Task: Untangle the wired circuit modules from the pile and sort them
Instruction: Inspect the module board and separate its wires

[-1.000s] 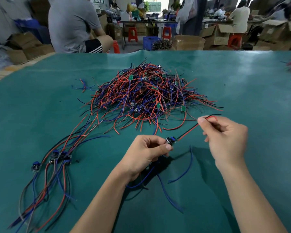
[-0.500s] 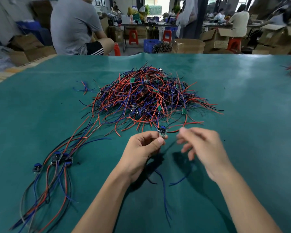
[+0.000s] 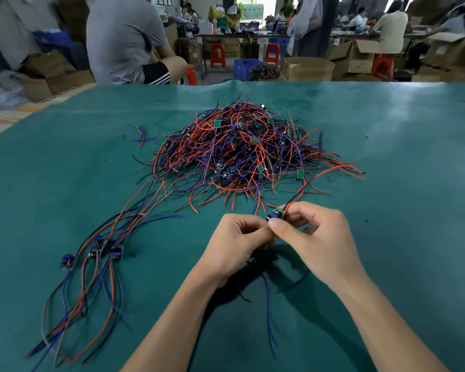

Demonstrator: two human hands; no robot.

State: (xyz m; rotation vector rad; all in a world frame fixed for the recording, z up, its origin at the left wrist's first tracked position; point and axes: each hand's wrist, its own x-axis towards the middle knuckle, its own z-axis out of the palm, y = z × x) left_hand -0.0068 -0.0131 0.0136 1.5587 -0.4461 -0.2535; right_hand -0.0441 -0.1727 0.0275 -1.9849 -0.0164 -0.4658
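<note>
Both hands, left (image 3: 236, 237) and right (image 3: 314, 232), pinch one light circuit module (image 3: 275, 214); grip its stiff board, since the limp wires (image 3: 269, 312) snag.

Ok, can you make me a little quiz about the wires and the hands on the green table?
1. True or false: both hands pinch the small blue wired module.
2. Which side of the teal green table mat holds the sorted row of wired modules: A the person's left, B the person's right?
3. Fill in: the big tangled pile of red, blue and black wires lies ___ the hands, farther from the person.

Key: 1 true, left hand and right hand; 2 A; 3 beyond.
</note>
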